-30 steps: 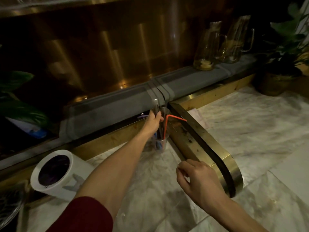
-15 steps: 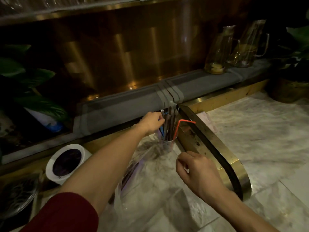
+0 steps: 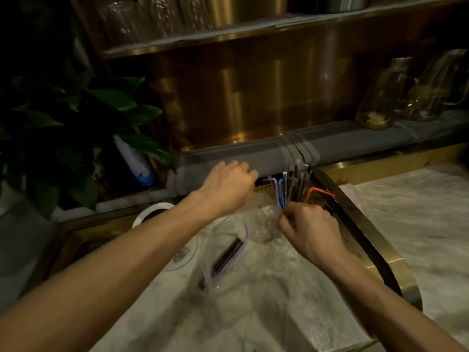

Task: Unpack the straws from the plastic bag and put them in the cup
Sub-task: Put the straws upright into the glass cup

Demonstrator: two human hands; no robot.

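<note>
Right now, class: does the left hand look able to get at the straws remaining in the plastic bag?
Probably yes: the left hand hovers just beyond the plastic bag, nothing between it and the straws inside.

Straws (image 3: 291, 189) standing in cup: mostly black/dark grey; one purple, one blue, one orange-red with bent top. Cup (image 3: 272, 224) clear, colourless. Plastic bag (image 3: 228, 270) transparent; straws inside it black with one lilac. Desk (image 3: 406, 224) pale grey-white marble, veined. Divider rail (image 3: 368, 237) brass-gold. Back panel (image 3: 241, 97) gold, vertical sheen bands. Ledge (image 3: 228, 153) matte grey. Plant (image 3: 76, 118) dark green. Pitchers (image 3: 411, 90) clear, amber-tinted.
</note>
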